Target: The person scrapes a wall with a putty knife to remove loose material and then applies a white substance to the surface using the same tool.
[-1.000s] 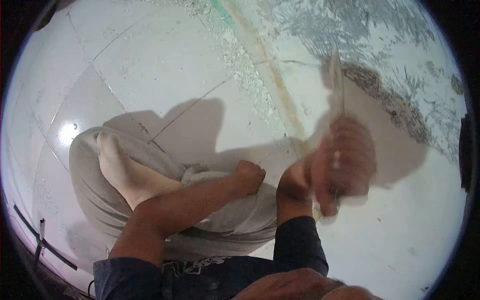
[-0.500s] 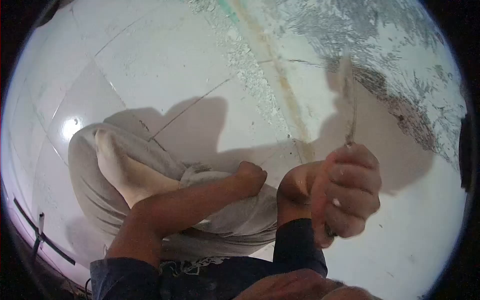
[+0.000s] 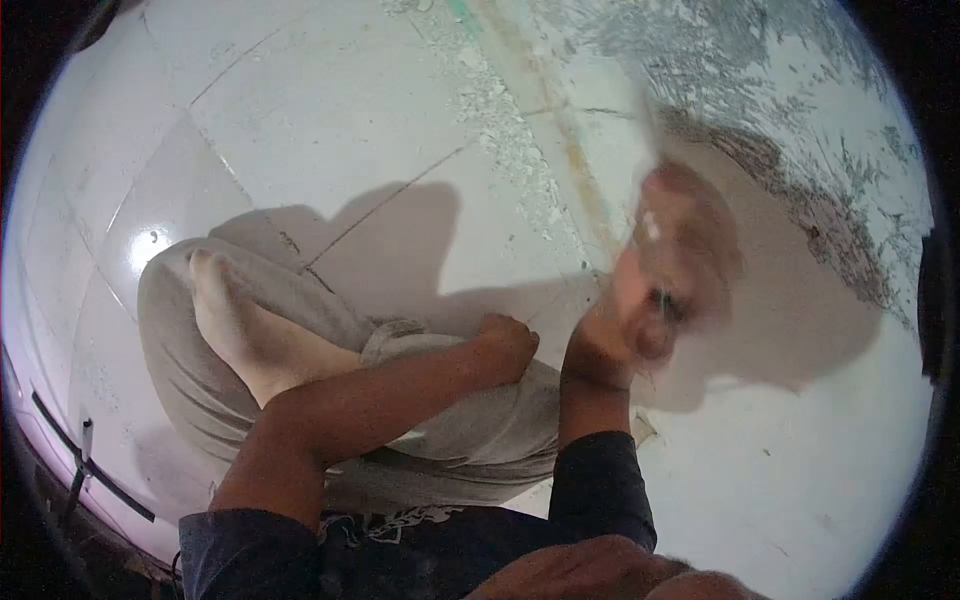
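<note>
My right hand [image 3: 685,260] is a blurred fist at the right of the view, closed round the handle of a thin scraper-like tool [image 3: 648,125]. The tool's smeared blade points up toward the wall surface, where grey scraped patches [image 3: 720,70] and a brown rough strip [image 3: 830,230] show. My left hand [image 3: 508,348] is curled closed over my knee in grey trousers [image 3: 470,425]. Whether its fingers hold anything is hidden.
Pale floor tiles [image 3: 330,120] lie at the left, with white flakes [image 3: 505,140] along the edge of the scraped surface. My bare foot [image 3: 250,330] rests over the folded leg. A black strip [image 3: 95,462] is at the lower left.
My right hand has moved up and slightly left with the tool, away from the camera, and is more blurred. My left hand has hardly moved.
</note>
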### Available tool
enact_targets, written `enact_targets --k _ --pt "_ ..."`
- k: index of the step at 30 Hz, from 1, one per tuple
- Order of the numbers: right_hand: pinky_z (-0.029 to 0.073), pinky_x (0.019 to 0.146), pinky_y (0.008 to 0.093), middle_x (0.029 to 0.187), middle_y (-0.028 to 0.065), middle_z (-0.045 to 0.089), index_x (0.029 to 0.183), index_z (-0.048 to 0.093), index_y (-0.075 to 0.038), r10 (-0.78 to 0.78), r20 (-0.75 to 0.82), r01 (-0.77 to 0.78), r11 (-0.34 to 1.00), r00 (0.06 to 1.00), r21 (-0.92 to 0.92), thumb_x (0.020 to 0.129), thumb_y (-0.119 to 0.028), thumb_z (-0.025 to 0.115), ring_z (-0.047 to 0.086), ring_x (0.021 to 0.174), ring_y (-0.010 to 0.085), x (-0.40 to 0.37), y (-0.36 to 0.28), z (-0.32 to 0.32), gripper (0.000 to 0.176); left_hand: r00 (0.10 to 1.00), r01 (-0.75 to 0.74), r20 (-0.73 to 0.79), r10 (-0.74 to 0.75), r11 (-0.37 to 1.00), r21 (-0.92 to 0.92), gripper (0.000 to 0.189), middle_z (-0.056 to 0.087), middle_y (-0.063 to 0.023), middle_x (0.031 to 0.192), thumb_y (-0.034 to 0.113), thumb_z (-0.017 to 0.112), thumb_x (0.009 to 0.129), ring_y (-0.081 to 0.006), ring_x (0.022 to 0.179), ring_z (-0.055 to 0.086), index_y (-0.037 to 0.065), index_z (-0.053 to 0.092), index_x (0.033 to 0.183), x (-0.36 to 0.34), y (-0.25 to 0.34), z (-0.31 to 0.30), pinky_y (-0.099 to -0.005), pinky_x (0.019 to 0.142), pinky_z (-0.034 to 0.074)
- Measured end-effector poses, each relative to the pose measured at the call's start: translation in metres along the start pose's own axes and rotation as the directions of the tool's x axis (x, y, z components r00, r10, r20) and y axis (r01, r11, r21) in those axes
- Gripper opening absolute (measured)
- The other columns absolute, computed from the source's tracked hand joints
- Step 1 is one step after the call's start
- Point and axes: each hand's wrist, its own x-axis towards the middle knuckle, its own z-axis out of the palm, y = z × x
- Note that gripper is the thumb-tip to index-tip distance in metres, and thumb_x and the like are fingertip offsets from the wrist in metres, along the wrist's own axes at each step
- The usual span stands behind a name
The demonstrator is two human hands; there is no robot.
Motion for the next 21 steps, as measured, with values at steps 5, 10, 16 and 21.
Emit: enact_targets --k 5,10,16,21 --pt "0.051 0.083 0.0376 0.085 0.0092 0.063 0.079 0.059 -0.005 0.014 0.043 -0.014 1.000 0.999 -0.005 0.082 -0.027 0.063 0.063 0.082 0.0253 -0.016 0.000 -0.007 0.022 0.997 0.072 0.022 -0.071 0.997 -0.021 0.035 0.067 -0.0161 0.103 0.019 0.067 0.077 -0.0298 0.098 0.065 0.003 0.063 0.107 -0.003 -0.001 -0.013 -0.0440 0.081 0.052" --pt "0.050 0.085 0.0362 0.086 0.0081 0.063 0.083 0.060 -0.006 0.059 0.142 -0.065 0.997 0.988 0.041 0.084 -0.029 0.061 0.063 0.084 0.0236 -0.017 -0.002 -0.019 0.023 0.994 0.110 -0.008 -0.110 0.994 0.003 0.040 0.067 -0.0120 0.108 0.023 0.073 0.074 -0.0306 0.103 0.064 0.004 0.065 0.108 0.004 0.003 -0.002 -0.0430 0.086 0.050" --pt "0.049 0.087 0.0345 0.087 0.0069 0.063 0.089 0.060 -0.006 0.086 0.150 -0.085 0.996 0.985 -0.010 0.085 -0.032 0.058 0.063 0.086 0.0216 -0.029 0.003 -0.017 0.026 0.980 0.010 -0.197 -0.016 0.999 -0.032 0.035 0.067 -0.0140 0.105 0.022 0.070 0.075 -0.0297 0.099 0.065 0.005 0.065 0.105 0.017 -0.011 0.017 -0.0416 0.082 0.051" --pt "0.049 0.089 0.0332 0.089 0.0058 0.063 0.093 0.060 -0.006 0.144 0.236 -0.148 0.989 0.961 -0.003 0.087 -0.034 0.056 0.063 0.087 0.0199 -0.023 0.009 -0.011 0.029 0.999 0.053 0.005 -0.054 0.997 0.048 0.035 0.067 -0.0126 0.107 0.019 0.067 0.080 -0.0275 0.097 0.067 0.006 0.062 0.111 0.008 -0.003 0.000 -0.0395 0.077 0.053"
